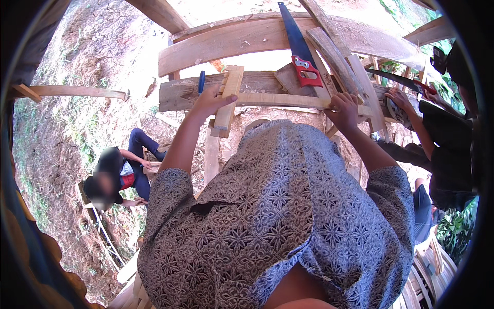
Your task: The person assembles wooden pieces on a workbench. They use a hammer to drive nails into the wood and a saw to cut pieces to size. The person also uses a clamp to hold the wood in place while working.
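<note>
My left hand is closed round a short wooden board, its thumb lying across the face. The board stands crosswise at the left end of a long narrow wooden strip. Near the strip's right end, my right hand grips it with bent fingers. Just beyond my left hand is a blue handle; the rest of that tool cannot be made out. A handsaw with a red handle and dark blade lies on the bench planks, beyond the strip and nearer my right hand.
Thick bench planks run across the far side, with loose wooden pieces leaning at the right. At right, a co-worker's hand is by another saw. A person sits low at left. A beam juts in from the left.
</note>
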{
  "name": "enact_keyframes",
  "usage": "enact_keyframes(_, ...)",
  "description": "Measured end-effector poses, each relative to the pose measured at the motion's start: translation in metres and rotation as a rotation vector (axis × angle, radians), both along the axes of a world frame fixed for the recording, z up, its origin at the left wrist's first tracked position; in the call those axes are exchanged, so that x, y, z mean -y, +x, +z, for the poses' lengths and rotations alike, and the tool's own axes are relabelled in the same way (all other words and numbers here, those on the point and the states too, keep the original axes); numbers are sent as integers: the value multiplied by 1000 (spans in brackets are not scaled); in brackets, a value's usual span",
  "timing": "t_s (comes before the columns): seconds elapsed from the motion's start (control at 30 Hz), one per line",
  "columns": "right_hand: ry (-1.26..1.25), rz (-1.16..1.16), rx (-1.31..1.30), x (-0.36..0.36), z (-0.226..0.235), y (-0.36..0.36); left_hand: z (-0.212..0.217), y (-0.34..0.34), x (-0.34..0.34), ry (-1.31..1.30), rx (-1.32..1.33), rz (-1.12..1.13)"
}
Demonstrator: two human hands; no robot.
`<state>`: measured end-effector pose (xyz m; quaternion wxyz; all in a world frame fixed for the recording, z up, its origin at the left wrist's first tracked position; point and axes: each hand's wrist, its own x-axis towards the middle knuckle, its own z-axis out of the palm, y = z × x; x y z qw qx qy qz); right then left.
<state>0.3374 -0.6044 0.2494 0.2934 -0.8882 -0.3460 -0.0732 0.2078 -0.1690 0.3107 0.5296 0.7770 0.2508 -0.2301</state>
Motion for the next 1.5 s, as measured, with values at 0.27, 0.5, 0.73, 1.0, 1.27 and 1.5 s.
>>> enact_keyframes(0.27,-57,-150,-179,-14,-29,-27,-88,-5,-5,272,188,-24)
enact_keyframes(0.5,-81,-107,-271,13,-64,-36,-136,-36,39,258,363,64)
enact_keyframes(0.73,-257,-92,-176,6,-61,-9,-141,-16,50,277,377,132)
enact_keyframes(1.0,-357,-60,-195,-18,-54,19,-161,-3,44,292,418,201)
enact_keyframes(1.27,-427,-60,-140,-30,-44,18,-156,-2,50,584,256,200)
enact_keyframes(1.5,-169,-59,-500,-14,-28,7,-144,1,70,687,365,204)
